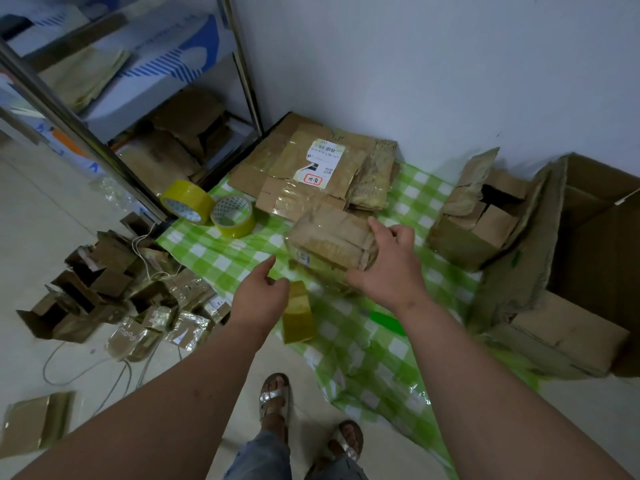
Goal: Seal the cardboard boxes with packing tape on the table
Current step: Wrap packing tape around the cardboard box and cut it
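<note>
A small taped cardboard box (329, 244) sits on the green checked cloth (221, 258) over the table. My right hand (388, 265) grips its right end, thumb under and fingers on top. My left hand (259, 292) hovers just left of the box, fingers apart and holding nothing. A yellow tape roll (298, 313) stands on edge right beside my left hand. Two more yellow tape rolls (188, 202) (233, 216) lie at the cloth's far left corner. A pile of flattened, taped boxes with a shipping label (311, 171) lies behind the small box.
An open torn box (474, 220) stands at right, a large open carton (588, 258) beyond it. Several small boxes (104, 292) and white cables lie on the floor at left. A metal shelf (114, 109) rises at back left. My sandalled feet (277, 403) stand below.
</note>
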Demonstrator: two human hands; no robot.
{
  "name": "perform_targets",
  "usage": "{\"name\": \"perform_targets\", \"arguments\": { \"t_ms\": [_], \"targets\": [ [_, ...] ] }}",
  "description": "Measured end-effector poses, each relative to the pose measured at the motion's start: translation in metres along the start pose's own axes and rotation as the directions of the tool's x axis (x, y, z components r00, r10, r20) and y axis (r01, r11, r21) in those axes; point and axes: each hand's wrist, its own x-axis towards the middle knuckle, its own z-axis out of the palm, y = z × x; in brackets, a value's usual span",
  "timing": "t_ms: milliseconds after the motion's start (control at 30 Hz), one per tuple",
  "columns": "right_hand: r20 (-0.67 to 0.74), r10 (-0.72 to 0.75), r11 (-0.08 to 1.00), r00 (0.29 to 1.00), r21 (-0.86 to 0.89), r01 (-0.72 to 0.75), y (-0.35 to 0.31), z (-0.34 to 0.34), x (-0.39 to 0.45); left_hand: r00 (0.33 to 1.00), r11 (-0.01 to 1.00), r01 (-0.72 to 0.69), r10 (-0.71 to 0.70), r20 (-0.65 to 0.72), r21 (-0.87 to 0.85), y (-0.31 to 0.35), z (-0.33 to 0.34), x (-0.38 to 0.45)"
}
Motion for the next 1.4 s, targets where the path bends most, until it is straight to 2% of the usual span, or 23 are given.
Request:
{"name": "perform_targets", "arguments": {
  "t_ms": [133,267,333,467,533,633,700,767,933,1133,1267,1400],
  "targets": [
    [-0.122,0.145,0.983,0.982,0.131,-0.129,-0.005,-0.001,-0.013,0.999,0.998,-0.037,0.038,0.010,-0.051,0.014,-0.008,-0.010],
    [-0.166,0.266,0.960,0.949,0.139,-0.245,-0.011,0.008,-0.033,0.988,0.987,-0.131,0.122,0.095,0.090,0.019,-0.008,-0.014],
    [-0.150,0.318,0.942,0.936,0.165,-0.294,-0.014,0.013,-0.041,0.984,0.968,-0.173,0.162,0.076,0.183,0.019,-0.008,-0.011],
    [-0.047,0.381,0.903,0.923,0.234,-0.361,-0.020,0.024,-0.047,0.974,0.944,-0.225,0.213,0.075,0.242,0.022,-0.011,-0.010],
    [0.025,0.372,0.888,0.928,0.281,-0.363,-0.021,0.030,-0.046,0.969,0.940,-0.245,0.230,0.091,0.238,0.023,-0.015,-0.009],
    [0.020,0.346,0.897,0.938,0.285,-0.337,-0.020,0.029,-0.046,0.968,0.945,-0.244,0.223,0.119,0.219,0.027,-0.024,-0.008],
    [-0.004,0.337,0.904,0.941,0.281,-0.323,-0.019,0.025,-0.047,0.961,0.905,-0.273,0.245,0.127,0.326,0.029,-0.030,-0.007],
    [0.005,0.333,0.910,0.943,0.259,-0.323,-0.019,0.020,-0.049,0.945,0.815,-0.324,0.301,0.126,0.480,0.035,-0.035,-0.011],
    [-0.094,0.354,0.915,0.930,0.239,-0.324,-0.015,0.019,-0.059,0.873,0.704,-0.470,0.459,0.164,0.532,0.051,-0.041,-0.021],
    [-0.135,0.191,0.911,0.972,0.393,-0.124,-0.011,0.023,-0.075,0.848,0.731,-0.499,0.522,0.091,0.466,0.062,-0.051,-0.023],
    [-0.134,0.116,0.837,0.984,0.546,-0.024,-0.021,0.017,-0.084,0.894,0.855,-0.442,0.444,0.055,0.273,0.062,-0.053,-0.027],
    [0.134,-0.021,0.795,0.991,0.604,-0.065,-0.037,0.005,-0.090,0.937,0.939,-0.338,0.342,0.075,-0.059,0.068,-0.049,-0.039]
  ]
}}
